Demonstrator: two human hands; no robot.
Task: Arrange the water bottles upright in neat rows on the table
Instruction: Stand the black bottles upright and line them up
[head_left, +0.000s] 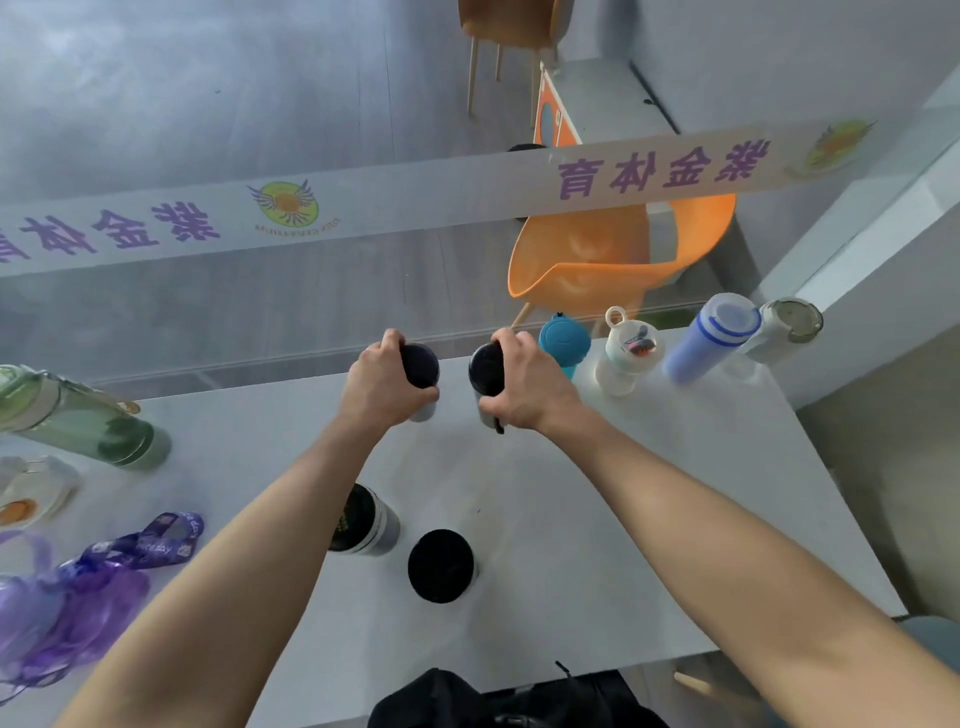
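I find my left hand (387, 382) wrapped round one dark-lidded bottle (422, 365), right hand (527, 387) round a second dark-lidded bottle (485, 366), whose set-down could topple the teal bottle (564, 340) just beside.

Soft even daylight; edges warped, perhaps blurred.

Teal btl (563, 340), lilac btl (698, 351) w/ blue bands, green btl (78, 421), orange chair (613, 260), white table (623, 493)

About eleven bottles (440, 565), two hands (387, 382), two chairs (597, 270)
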